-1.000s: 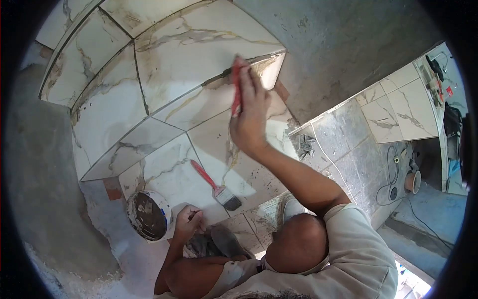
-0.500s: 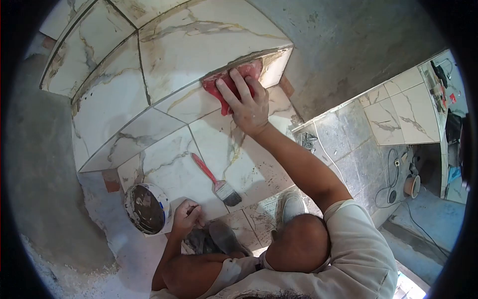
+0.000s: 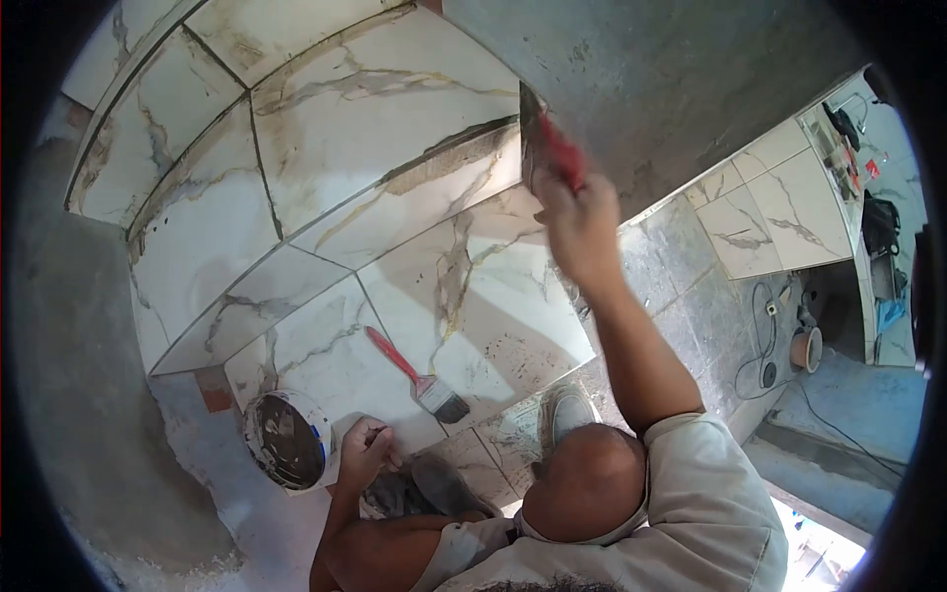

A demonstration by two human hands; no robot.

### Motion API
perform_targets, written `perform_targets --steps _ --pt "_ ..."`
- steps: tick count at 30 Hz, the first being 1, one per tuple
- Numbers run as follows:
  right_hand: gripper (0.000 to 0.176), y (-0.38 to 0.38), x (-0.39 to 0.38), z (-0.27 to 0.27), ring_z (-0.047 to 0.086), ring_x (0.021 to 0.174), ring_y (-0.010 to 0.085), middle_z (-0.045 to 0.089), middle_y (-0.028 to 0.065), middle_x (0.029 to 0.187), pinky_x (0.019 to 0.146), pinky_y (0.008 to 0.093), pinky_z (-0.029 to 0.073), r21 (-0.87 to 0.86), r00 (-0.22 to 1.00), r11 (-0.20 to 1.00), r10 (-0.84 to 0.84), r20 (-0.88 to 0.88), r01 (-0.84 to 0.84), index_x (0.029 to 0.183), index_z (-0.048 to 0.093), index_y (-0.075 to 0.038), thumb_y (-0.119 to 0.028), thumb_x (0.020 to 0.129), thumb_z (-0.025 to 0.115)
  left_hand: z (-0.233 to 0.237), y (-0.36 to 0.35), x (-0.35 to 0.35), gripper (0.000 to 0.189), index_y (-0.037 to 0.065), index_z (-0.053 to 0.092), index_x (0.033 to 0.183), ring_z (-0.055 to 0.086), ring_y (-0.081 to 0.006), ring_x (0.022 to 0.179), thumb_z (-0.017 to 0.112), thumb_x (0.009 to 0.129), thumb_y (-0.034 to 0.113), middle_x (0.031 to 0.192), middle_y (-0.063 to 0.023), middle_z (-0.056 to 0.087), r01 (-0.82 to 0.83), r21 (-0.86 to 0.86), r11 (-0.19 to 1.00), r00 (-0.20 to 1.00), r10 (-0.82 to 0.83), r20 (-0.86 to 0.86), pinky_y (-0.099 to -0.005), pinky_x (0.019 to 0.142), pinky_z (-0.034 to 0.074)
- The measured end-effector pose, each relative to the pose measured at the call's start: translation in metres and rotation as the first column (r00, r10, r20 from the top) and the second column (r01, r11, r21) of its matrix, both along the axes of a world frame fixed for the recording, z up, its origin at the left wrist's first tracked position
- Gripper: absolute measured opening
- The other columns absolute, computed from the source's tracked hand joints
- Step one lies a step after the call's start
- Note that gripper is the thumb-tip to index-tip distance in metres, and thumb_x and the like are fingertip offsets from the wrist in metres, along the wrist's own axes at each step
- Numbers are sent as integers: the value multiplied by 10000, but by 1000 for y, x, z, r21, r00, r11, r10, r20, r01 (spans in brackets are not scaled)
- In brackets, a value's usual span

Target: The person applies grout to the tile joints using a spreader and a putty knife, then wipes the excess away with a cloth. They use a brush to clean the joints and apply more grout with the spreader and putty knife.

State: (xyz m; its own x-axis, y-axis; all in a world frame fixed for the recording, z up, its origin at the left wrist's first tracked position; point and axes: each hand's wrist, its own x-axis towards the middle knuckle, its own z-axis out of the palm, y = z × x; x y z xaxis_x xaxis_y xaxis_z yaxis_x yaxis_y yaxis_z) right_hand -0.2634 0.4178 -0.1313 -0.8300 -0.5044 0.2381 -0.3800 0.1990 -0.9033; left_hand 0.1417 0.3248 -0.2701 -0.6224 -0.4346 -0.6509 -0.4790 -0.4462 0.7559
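Observation:
My right hand (image 3: 584,232) is closed around a red rag-like piece (image 3: 562,148), smeared by motion, beside the right end of the tiled step. Below its edge, a rough brownish smear runs along the marbled riser tile (image 3: 449,173). My left hand (image 3: 365,454) is curled shut near my knee, just right of a white bucket (image 3: 286,441) with dark grey paste inside. Whether those fingers hold anything is hidden. A paintbrush (image 3: 419,380) with a red handle and dark bristles lies on the lower tiled tread (image 3: 493,296) between my hands.
More marbled steps (image 3: 365,89) curve up to the left. A grey plastered wall (image 3: 671,79) stands at the upper right, another (image 3: 99,395) at the left. My shoe (image 3: 572,409) is by the tread's edge. To the right are a cable (image 3: 760,340) and a terracotta-coloured pot (image 3: 806,348).
My right hand has moved right with the red piece, off the riser tile towards the wall corner, uncovering the smeared strip. My left hand stays curled by the bucket. The view has shifted slightly.

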Motion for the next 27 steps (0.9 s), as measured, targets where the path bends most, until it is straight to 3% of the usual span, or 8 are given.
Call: perform_targets --steps 1,4,12,18,20,22,24,27 --pt "293 6 -2 16 638 766 197 650 137 997 664 328 517 24 929 998 42 369 -55 1141 563 37 -73 870 546 -1 0 0 172 -11 511 989 619 -182 559 572 946 144 756 -114 605 -14 14 1000 1000 15 -6 -286 472 514" --pt "230 8 -7 32 599 600 119 646 76 850 465 254 501 -170 904 984 24 427 54 1005 593 28 -179 908 578 -2 -1 1 175 -18 514 987 623 -184 555 571 946 143 757 -115 605 -25 32 999 1000 25 -6 -290 468 518" --pt "236 -3 -23 44 646 672 156 640 113 857 439 240 515 -122 781 991 119 612 -55 1096 542 26 -104 898 552 0 1 -2 176 -33 517 987 615 -175 524 565 942 130 752 -118 609 -11 -7 1000 1000 11 17 -287 436 507" --pt "250 -51 33 33 684 706 169 662 113 921 487 242 537 -174 456 791 501 736 -587 1148 537 14 -84 918 531 2 0 -4 162 -36 519 953 611 -166 520 561 938 119 730 -113 607 -8 -7 1000 1000 8 14 -283 443 511" --pt "296 -47 64 24 674 869 204 652 147 1038 644 280 556 -88 549 739 570 612 -668 1222 539 -41 -83 929 531 -6 0 0 158 -32 521 942 613 -164 527 567 933 119 728 -110 606 -5 28 1000 999 6 -40 -282 448 511" --pt "407 -37 79 -4 613 1029 274 599 193 1185 837 353 509 68 738 753 655 -160 -654 1319 503 -91 -53 915 542 -10 -1 2 156 -30 521 940 615 -162 531 567 933 119 730 -107 605 -9 38 999 998 11 -56 -279 453 512" --pt "549 -32 69 -39 528 1102 322 502 200 1333 944 395 432 75 716 801 570 -403 -595 1356 501 -148 -21 831 598 -9 -1 3 154 -28 521 938 617 -160 536 568 933 119 732 -105 605 -19 55 998 997 23 -70 -276 458 514" --pt "572 -31 52 -87 470 1086 297 464 107 1389 881 376 434 202 328 971 235 -915 -130 1260 600 -261 -159 701 659 3 -5 -1 139 -24 521 941 620 -154 546 561 935 109 737 -98 605 48 55 997 999 -47 -21 -267 468 518"
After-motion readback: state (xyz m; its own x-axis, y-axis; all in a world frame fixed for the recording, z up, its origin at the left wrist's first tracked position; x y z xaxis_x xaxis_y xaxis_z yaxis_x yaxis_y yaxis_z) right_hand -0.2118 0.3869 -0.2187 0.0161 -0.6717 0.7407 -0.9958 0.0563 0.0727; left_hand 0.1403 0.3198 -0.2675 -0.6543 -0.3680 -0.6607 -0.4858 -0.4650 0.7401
